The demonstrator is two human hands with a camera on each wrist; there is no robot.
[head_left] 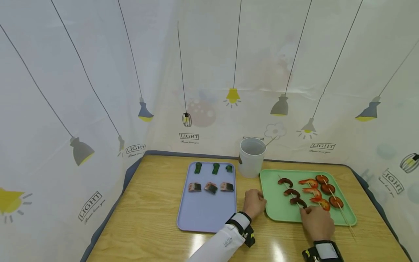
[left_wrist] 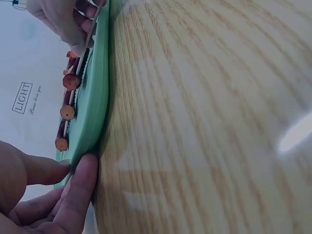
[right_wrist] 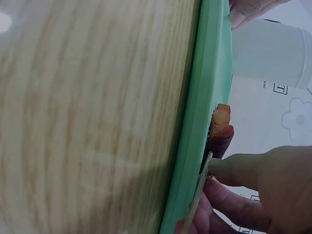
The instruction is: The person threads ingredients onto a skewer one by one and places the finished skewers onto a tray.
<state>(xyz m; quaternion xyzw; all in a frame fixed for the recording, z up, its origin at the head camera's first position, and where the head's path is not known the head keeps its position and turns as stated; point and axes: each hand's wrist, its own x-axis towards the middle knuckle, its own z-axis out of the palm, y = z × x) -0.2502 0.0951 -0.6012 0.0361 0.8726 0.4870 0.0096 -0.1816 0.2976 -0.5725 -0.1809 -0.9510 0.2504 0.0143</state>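
Note:
My left hand (head_left: 254, 205) pinches the left rim of the green tray (head_left: 278, 215) between thumb and fingers. Over the tray's front rim, my right hand (head_left: 317, 222) holds the stick end of a bamboo skewer (right_wrist: 199, 192) threaded with dark red octopus tentacle pieces (head_left: 291, 192). This skewer lies slanted on the tray's left part. Beside it lie orange shrimp (head_left: 312, 193), partly behind the right hand. Farther right is a skewer of round brown slices (head_left: 328, 188), its bare stick (head_left: 347, 221) sticking out past the front rim.
A lilac tray (head_left: 206, 214) on the left bears green vegetable pieces (head_left: 215, 168) and dark-skinned fish pieces (head_left: 211, 187). A white cup (head_left: 251, 160) with a thin stick stands between the trays at the back. Printed cloth (head_left: 209, 65) hangs around the wooden table (head_left: 140, 218).

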